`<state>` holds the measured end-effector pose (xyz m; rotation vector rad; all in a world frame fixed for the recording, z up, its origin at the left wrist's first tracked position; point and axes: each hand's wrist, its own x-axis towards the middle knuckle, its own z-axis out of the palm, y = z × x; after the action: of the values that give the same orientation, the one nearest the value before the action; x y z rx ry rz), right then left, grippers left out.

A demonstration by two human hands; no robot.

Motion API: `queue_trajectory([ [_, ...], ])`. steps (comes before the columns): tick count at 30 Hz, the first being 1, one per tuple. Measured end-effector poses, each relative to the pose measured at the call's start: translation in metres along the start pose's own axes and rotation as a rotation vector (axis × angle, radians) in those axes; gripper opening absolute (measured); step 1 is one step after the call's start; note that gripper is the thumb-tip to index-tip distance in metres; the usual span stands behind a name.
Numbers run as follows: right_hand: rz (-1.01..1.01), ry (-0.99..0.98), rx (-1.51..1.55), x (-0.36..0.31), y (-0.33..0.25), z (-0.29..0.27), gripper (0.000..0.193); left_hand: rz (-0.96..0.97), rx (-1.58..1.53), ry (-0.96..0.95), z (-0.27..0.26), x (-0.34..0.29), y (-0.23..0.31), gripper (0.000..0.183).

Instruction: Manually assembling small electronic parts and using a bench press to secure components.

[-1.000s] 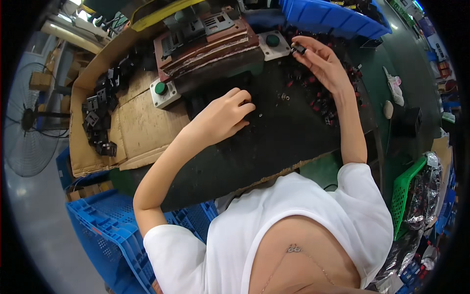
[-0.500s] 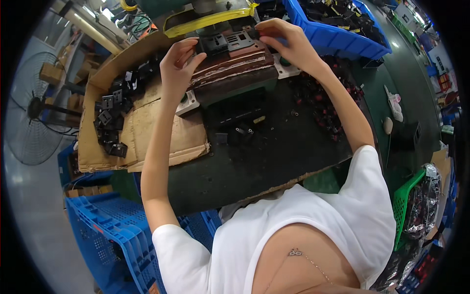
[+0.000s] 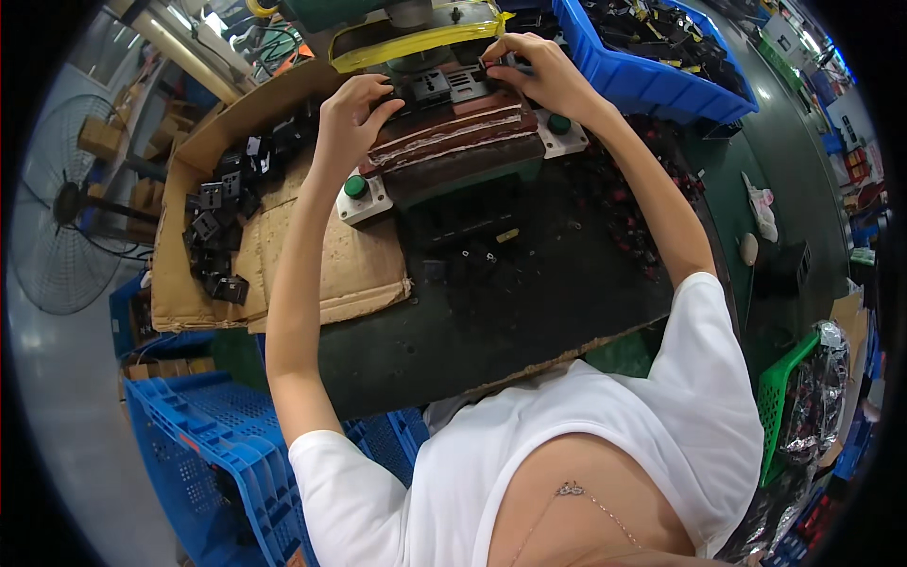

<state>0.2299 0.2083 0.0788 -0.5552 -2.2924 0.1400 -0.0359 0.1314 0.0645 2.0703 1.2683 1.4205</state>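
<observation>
A black plastic part [image 3: 432, 87] with slots and a lighter slotted plate [image 3: 467, 83] lie side by side on the brown, layered bed [image 3: 453, 132] of a bench machine. My left hand [image 3: 354, 111] is closed, thumb and forefinger pinching the dark left end of the black part. At the plate's right end, my right hand [image 3: 546, 76] is also closed. A small dark piece with a touch of red shows at its fingertips, too small to name. Above the bed is the machine's head, wrapped with a yellow band [image 3: 416, 44].
Green push buttons [image 3: 355, 186] [image 3: 558, 124] sit on white blocks either side of the bed. A cardboard tray [image 3: 321, 274] with black parts is at left. A blue bin [image 3: 661, 90] of black parts stands far right. Small red-and-black pieces [image 3: 633, 222] lie right, with blue crates [image 3: 217, 425] below left.
My right hand has moved slightly left and up, its fingers now pinched closer at the plate's right end. My left hand has shifted a little right. Both green buttons now show fully.
</observation>
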Motion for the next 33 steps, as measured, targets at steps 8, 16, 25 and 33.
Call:
queue_trajectory([
  [8, -0.037, 0.049, 0.001, 0.001, -0.001, 0.001, 0.014, 0.182, 0.289, -0.085, -0.014, 0.007, 0.002, 0.019],
  [16, 0.032, -0.008, 0.017, 0.0, -0.002, 0.005, 0.014, 0.185, 0.385, -0.163, -0.016, 0.012, 0.008, 0.019],
  [25, -0.025, 0.022, -0.058, -0.002, -0.001, 0.017, 0.013, 0.182, 0.41, -0.164, -0.014, 0.005, 0.006, 0.018],
  [33, -0.097, -0.029, -0.154, 0.005, -0.004, 0.009, 0.012, 0.216, 0.573, -0.146, -0.016, 0.002, 0.006, 0.021],
])
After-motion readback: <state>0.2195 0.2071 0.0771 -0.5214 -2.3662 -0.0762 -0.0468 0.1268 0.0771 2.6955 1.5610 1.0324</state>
